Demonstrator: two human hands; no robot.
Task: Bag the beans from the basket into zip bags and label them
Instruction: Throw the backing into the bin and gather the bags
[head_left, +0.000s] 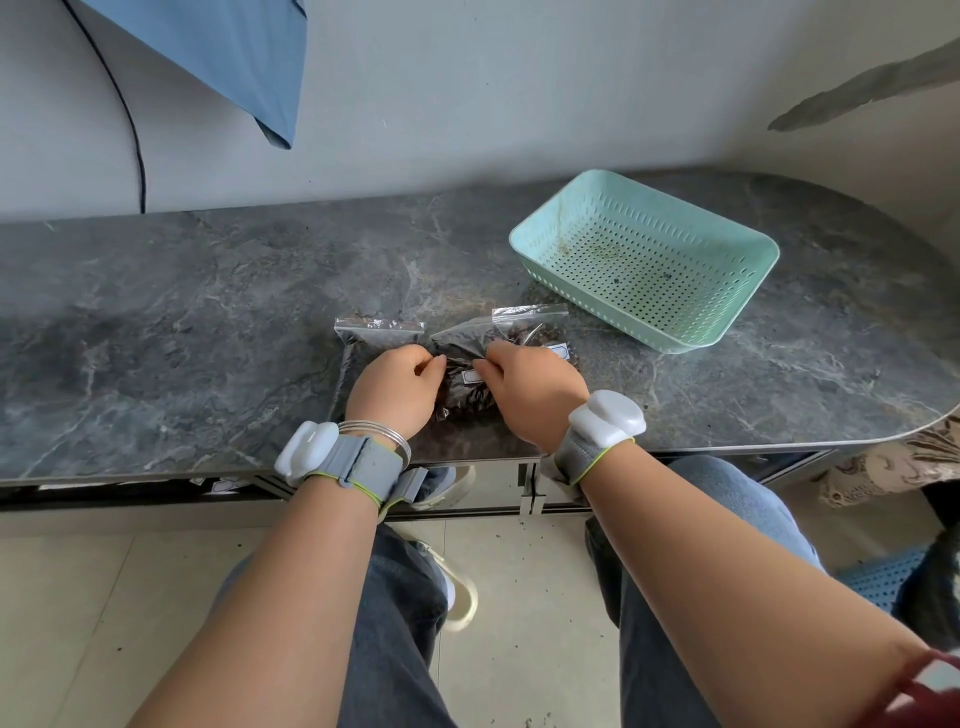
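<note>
A wide stretch of the dark marbled surface (156, 322) runs open left of the bags. The left zip bag (379, 332) lies flat just behind the left grip (397, 384), whose curled fingers pinch the middle zip bag (467, 400) of beans, near the front edge. The right grip (530, 395) pinches the same bag beside its white label (470, 375). The mint basket (727, 306) stands apart at the right, near the surface's rounded end.
</note>
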